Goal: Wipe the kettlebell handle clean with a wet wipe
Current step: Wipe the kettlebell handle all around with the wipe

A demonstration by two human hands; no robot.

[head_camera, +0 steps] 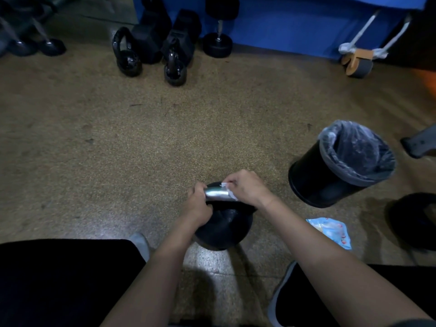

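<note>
A black kettlebell (224,228) stands on the floor between my knees. Its handle (215,193) shows as a bare silvery bar between my two hands. My left hand (198,204) grips the left end of the handle. My right hand (246,186) is wrapped round the right end, holding a white wet wipe (230,191) against the metal; only the wipe's edges stick out from under the fingers.
A black bin (335,175) with a plastic liner stands to the right. A blue wet-wipe pack (331,231) lies on the floor near my right forearm. Two more kettlebells (128,55) and dumbbells (218,29) stand at the back by a blue mat. My knees fill the bottom corners.
</note>
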